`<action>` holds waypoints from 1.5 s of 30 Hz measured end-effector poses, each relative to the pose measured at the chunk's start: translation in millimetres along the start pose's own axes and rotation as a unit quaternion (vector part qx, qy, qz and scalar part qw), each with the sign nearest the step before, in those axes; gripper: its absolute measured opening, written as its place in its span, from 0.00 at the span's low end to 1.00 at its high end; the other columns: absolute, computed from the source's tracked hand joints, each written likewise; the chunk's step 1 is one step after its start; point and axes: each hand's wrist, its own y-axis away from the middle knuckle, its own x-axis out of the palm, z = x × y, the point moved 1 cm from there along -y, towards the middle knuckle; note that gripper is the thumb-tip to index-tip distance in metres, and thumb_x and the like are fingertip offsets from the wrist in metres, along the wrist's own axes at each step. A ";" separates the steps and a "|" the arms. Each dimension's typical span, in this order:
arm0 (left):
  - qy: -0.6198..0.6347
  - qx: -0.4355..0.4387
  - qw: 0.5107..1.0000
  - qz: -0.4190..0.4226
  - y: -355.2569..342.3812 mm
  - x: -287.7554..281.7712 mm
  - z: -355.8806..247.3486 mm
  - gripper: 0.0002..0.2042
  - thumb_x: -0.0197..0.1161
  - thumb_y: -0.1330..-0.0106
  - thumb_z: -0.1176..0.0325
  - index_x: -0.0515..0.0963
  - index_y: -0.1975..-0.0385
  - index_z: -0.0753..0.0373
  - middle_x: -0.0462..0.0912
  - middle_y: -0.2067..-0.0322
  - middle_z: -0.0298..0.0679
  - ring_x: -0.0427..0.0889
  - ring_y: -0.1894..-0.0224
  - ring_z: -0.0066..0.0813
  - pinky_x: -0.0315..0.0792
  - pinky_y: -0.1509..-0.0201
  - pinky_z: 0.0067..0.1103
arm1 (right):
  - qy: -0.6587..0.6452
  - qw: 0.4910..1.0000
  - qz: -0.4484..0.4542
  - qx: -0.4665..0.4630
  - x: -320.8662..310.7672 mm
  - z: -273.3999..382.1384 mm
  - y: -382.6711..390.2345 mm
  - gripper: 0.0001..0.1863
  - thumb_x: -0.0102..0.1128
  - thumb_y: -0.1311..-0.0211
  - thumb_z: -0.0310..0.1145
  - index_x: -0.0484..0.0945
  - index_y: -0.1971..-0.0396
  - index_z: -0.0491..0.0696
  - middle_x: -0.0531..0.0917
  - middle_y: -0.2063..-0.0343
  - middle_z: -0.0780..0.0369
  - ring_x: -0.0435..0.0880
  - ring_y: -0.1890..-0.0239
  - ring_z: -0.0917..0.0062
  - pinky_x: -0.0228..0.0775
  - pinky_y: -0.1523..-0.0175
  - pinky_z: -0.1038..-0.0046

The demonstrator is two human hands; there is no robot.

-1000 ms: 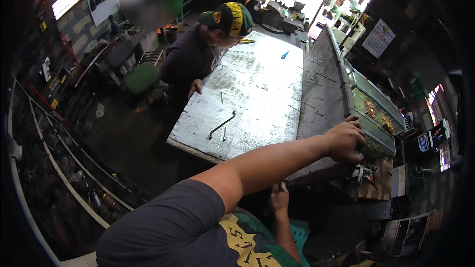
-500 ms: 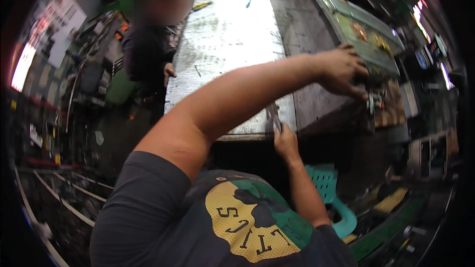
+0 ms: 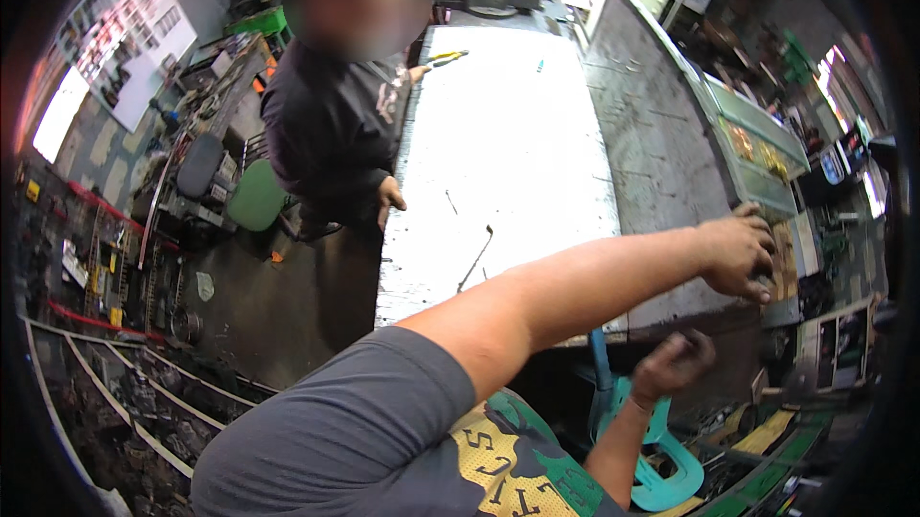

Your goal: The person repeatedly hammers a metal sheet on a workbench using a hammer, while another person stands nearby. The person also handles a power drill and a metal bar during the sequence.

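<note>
Long grey panel with a dull, scuffed surface (image 3: 661, 148): one, at 2 o'clock, set along the right-hand edge of the worktop; thin dark rod-like lines show on its face.

Left hand, bare (image 3: 738, 253): at 3 o'clock, arm stretched across the body, by the panel's near end; fingers bent and slightly parted; contact with the panel cannot be told, nor whether anything is grasped.

Right hand, bare (image 3: 676, 364): at 4 o'clock, raised, blurred; fingers curled inward; whether they grasp anything cannot be told.

Pale, glaring rectangular worktop (image 3: 517, 143): from the centre up to 12 o'clock. Lying on it: thin dark rod with a knobbed end (image 3: 476, 258), at the centre; shorter thin dark rod (image 3: 451, 202), above it; yellow-and-black slender tool (image 3: 448, 58), at 12 o'clock; small blue item (image 3: 540, 66), at 1 o'clock.

Co-worker in dark clothing (image 3: 331, 124): at 10 o'clock, beside the worktop; one hand (image 3: 391, 196) at its edge, the other by the yellow-and-black tool.

Turquoise plastic chair (image 3: 685, 488): at 5 o'clock.

Round green seat (image 3: 257, 196): at 9 o'clock.
</note>
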 end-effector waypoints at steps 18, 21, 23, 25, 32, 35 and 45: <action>-0.382 -0.387 0.772 -0.330 380.5 -282.6 -52.8 0.21 0.64 0.41 0.74 0.82 0.45 0.68 0.88 0.53 0.55 0.88 0.47 0.49 0.81 0.41 0.36 | 0.103 0.994 0.028 -0.036 -30.4 11.1 -116.9 0.29 0.69 0.30 0.35 0.73 0.35 0.37 0.83 0.48 0.43 0.83 0.46 0.46 0.77 0.40 0.52; -0.400 -0.780 0.386 -0.287 543.2 -436.8 -153.8 0.37 0.62 0.37 0.63 0.65 0.30 0.81 0.82 0.45 0.67 0.84 0.39 0.55 0.77 0.35 0.39 | 0.124 0.985 0.025 -0.116 -30.9 11.5 -122.2 0.29 0.70 0.29 0.38 0.73 0.36 0.36 0.81 0.45 0.42 0.82 0.46 0.44 0.77 0.41 0.52; -0.414 -0.818 0.304 0.258 596.9 -528.7 -232.8 0.24 0.60 0.34 0.62 0.83 0.48 0.78 0.85 0.50 0.66 0.86 0.46 0.62 0.70 0.28 0.42 | 0.117 0.983 0.029 -0.142 -31.3 11.2 -123.2 0.30 0.70 0.29 0.39 0.73 0.37 0.35 0.81 0.45 0.41 0.82 0.47 0.44 0.76 0.41 0.51; -0.364 -0.898 0.241 -0.052 613.4 -576.6 -291.0 0.28 0.58 0.33 0.59 0.79 0.37 0.71 0.76 0.33 0.59 0.78 0.32 0.56 0.66 0.24 0.39 | 0.114 0.989 0.044 -0.082 -31.3 12.3 -122.4 0.32 0.69 0.28 0.41 0.71 0.35 0.33 0.80 0.45 0.39 0.81 0.46 0.42 0.76 0.40 0.51; -0.389 -0.906 0.147 -0.076 613.5 -631.3 -309.8 0.22 0.57 0.33 0.68 0.83 0.40 0.64 0.79 0.33 0.52 0.78 0.31 0.50 0.69 0.26 0.42 | 0.079 0.995 0.054 0.041 -27.9 20.1 -116.3 0.35 0.68 0.27 0.40 0.67 0.32 0.33 0.78 0.41 0.37 0.82 0.44 0.45 0.76 0.40 0.52; -0.416 -0.834 0.359 0.041 671.1 -644.2 -260.8 0.37 0.69 0.38 0.59 0.70 0.27 0.67 0.66 0.24 0.54 0.68 0.23 0.46 0.63 0.20 0.37 | 0.257 0.962 0.032 -0.090 -23.4 17.5 -117.0 0.33 0.69 0.27 0.42 0.71 0.32 0.36 0.81 0.40 0.41 0.84 0.41 0.52 0.77 0.36 0.58; 0.148 -0.855 0.465 -0.179 694.0 -298.4 -127.7 0.49 0.64 0.29 0.35 0.60 0.24 0.74 0.70 0.28 0.60 0.69 0.25 0.48 0.65 0.23 0.37 | 0.239 0.971 0.016 0.012 -17.9 22.1 -113.0 0.28 0.64 0.26 0.37 0.70 0.31 0.43 0.79 0.39 0.46 0.79 0.36 0.47 0.70 0.32 0.53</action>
